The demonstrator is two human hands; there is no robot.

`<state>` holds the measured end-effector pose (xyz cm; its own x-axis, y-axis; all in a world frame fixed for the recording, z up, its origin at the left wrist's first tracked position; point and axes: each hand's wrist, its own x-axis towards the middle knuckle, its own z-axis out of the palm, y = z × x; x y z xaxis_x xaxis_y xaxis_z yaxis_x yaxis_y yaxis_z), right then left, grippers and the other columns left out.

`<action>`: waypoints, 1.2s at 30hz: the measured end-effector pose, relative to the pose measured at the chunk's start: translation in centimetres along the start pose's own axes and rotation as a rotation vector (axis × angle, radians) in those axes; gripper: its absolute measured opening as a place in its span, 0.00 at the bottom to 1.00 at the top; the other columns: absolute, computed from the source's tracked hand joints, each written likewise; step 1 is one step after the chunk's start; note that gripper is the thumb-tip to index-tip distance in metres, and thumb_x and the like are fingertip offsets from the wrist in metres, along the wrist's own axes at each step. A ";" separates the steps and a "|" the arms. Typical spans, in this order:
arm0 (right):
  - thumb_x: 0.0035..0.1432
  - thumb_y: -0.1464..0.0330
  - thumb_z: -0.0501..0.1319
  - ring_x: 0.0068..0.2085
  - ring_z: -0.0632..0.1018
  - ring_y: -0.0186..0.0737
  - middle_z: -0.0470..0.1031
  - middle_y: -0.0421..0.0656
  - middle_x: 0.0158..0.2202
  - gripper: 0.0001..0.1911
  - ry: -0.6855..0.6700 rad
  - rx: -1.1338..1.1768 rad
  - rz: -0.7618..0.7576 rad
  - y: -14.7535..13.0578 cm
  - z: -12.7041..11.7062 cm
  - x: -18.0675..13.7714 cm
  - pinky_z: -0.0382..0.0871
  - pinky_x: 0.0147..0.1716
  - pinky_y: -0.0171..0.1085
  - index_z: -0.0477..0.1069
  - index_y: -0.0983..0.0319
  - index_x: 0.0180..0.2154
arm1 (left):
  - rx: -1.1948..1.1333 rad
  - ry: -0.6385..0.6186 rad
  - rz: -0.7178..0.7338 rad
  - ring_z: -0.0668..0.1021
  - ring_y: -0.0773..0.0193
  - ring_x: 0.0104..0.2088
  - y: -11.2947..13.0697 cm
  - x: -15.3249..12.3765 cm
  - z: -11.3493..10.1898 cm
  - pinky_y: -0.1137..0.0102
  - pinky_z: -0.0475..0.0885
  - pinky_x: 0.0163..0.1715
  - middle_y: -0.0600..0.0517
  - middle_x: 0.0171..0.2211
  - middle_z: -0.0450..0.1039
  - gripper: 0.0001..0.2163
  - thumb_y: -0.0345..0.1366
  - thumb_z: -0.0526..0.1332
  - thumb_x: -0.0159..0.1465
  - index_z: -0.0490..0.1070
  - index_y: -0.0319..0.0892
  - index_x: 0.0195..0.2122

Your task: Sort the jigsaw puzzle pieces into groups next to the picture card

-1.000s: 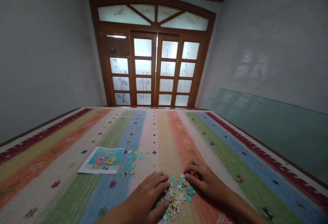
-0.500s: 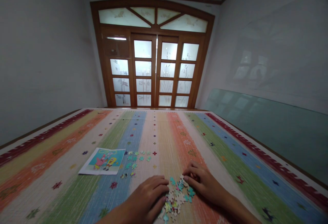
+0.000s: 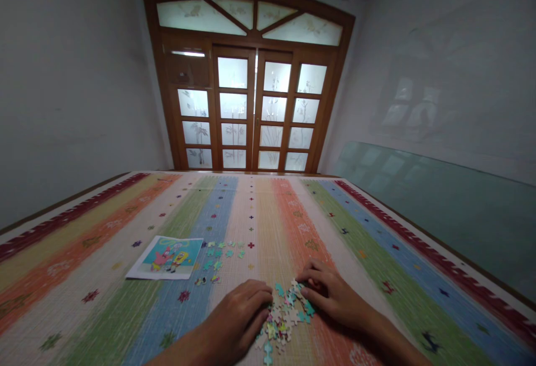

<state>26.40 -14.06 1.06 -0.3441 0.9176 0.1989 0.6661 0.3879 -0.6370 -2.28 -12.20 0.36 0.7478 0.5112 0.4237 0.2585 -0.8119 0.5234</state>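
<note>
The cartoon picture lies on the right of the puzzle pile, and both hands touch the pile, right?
Not quite: the head view shows the cartoon picture on the left of the puzzle pile. The left hand and right hand do touch the pile.

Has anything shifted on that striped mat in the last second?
Little. The left hand and right hand keep working the pile of puzzle pieces between them; a few pieces have spread toward the person. Nothing picked up. The picture sheet and loose pieces beside it stayed put.
</note>
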 end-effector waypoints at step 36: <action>0.62 0.66 0.59 0.41 0.83 0.46 0.84 0.48 0.41 0.12 0.166 0.187 0.079 1.6 -0.4 -0.3 0.77 0.46 0.46 0.78 0.61 0.44 | 0.165 0.096 -0.015 0.79 0.54 0.56 -1.0 -0.6 1.1 0.55 0.77 0.57 0.43 0.55 0.77 0.14 0.34 0.54 0.73 0.67 0.43 0.59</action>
<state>27.83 -13.66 0.29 -0.1723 0.9522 0.2521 0.5478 0.3054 -0.7789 -2.33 -12.00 -1.25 0.6834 0.5415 0.4896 0.3714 -0.8353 0.4054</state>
